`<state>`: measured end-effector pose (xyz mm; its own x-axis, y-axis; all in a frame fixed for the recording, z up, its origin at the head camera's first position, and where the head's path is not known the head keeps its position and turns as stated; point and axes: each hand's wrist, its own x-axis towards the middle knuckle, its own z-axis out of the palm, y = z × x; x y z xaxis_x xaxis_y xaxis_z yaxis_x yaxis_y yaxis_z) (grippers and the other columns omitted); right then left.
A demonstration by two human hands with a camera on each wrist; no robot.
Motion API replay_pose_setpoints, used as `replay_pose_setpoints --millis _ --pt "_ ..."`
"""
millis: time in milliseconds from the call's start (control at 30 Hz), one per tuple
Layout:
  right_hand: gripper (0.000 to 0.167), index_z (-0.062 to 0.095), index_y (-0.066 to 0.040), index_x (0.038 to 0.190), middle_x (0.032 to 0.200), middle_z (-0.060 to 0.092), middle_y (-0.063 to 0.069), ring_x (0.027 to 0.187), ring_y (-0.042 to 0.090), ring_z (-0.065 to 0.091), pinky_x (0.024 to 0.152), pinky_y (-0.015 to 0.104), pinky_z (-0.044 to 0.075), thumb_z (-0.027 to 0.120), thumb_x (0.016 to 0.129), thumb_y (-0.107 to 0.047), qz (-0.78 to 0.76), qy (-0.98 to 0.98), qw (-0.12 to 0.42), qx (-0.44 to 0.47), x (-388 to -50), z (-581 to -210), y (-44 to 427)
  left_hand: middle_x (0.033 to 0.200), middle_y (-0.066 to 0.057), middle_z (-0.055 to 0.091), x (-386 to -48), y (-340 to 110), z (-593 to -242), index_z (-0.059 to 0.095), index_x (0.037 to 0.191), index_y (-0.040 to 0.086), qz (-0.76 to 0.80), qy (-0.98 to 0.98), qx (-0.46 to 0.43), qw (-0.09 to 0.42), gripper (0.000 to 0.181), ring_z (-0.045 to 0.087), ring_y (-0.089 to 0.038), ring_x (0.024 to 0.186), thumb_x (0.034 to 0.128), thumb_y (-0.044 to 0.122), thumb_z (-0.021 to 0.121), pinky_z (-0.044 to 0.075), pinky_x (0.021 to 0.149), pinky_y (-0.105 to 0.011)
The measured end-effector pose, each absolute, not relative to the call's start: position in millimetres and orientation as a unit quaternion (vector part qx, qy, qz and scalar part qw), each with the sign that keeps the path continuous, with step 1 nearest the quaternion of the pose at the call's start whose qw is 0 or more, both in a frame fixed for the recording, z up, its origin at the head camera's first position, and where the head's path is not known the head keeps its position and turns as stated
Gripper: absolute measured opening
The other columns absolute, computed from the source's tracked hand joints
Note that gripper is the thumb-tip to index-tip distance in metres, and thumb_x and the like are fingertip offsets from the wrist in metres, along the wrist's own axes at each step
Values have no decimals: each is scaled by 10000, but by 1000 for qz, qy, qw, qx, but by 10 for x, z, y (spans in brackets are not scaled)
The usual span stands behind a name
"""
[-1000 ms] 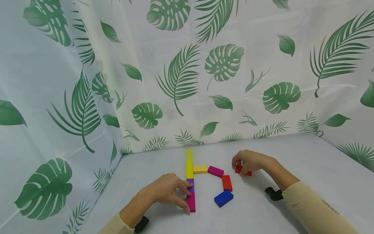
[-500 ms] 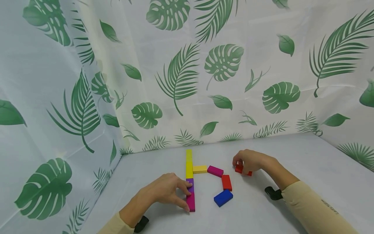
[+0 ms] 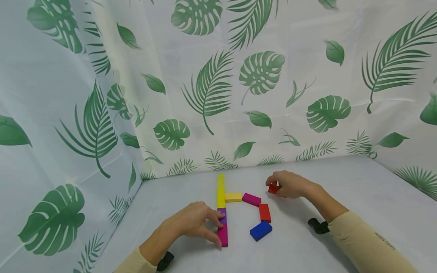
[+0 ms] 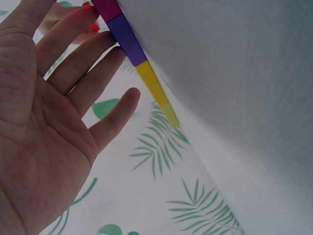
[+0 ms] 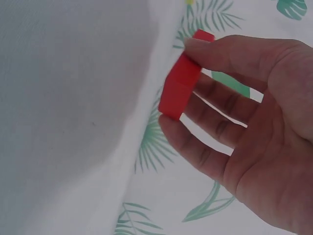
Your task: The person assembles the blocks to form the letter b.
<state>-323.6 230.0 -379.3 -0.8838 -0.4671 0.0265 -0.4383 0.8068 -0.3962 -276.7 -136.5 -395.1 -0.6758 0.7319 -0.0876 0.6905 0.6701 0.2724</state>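
Observation:
My right hand (image 3: 290, 184) pinches a red block (image 5: 180, 87) between thumb and fingertips, right of the other blocks; in the head view the fingers partly cover it. My left hand (image 3: 192, 220) has its fingertips against a purple block (image 3: 222, 214) and the thumb at the near end of a magenta block (image 3: 223, 236). These two continue a straight row with a yellow block (image 3: 221, 198) and a lighter yellow block (image 3: 221, 181) at the far end. In the left wrist view the little finger (image 4: 124, 103) stands off the row.
From the row, a curve bends right and toward me: a pale orange-yellow block (image 3: 233, 197), a second magenta block (image 3: 252, 200), another red block (image 3: 264, 213) and a blue block (image 3: 261, 231). A white leaf-print curtain (image 3: 211, 94) closes off the white table's (image 3: 307, 242) back and sides.
My right hand has moved a little left and away from me, carrying the red block with it. The left hand and the laid-out blocks look unchanged.

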Motion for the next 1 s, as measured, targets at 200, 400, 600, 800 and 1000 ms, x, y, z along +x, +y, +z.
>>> replay_pose_setpoints --millis 200,400,600,800,1000 --pt "382 732 -103 1259 1123 698 23 1016 190 620 816 352 607 793 886 -53 -202 946 5 -255 -3242 -3785 2245 1297 235 695 -2760 -1371 -3950 804 1116 406 108 908 394 94 476 632 -23 1214 731 684 836 504 921 -245" --pt "399 729 -117 1269 1127 702 13 1056 198 629 819 349 615 806 882 -58 -208 940 -7 -271 -3225 -3786 2169 1297 236 695 -2761 -1368 -3952 807 1108 405 111 908 392 94 465 629 -24 1212 731 674 843 496 910 -239" --pt "420 708 -129 1288 1129 694 13 1038 187 630 799 323 614 807 886 -67 -223 933 -20 -282 -3195 -3772 2094 1301 239 691 -2752 -1365 -3946 809 1104 402 107 909 392 90 474 625 -21 1212 724 683 842 491 920 -247" --pt "428 692 -107 1308 1139 693 10 1037 178 626 815 327 610 808 897 -101 -231 929 -16 -287 -3158 -3755 2003 1302 239 690 -2744 -1361 -3940 808 1109 401 104 910 391 91 477 624 -17 1207 727 685 839 489 918 -244" --pt "406 703 -107 1299 1112 693 -21 1021 152 619 827 314 600 799 905 -101 -231 925 -17 -301 -3122 -3746 1931 1304 239 690 -2743 -1360 -3937 808 1110 401 100 910 393 87 485 625 -20 1210 725 695 834 492 924 -249"
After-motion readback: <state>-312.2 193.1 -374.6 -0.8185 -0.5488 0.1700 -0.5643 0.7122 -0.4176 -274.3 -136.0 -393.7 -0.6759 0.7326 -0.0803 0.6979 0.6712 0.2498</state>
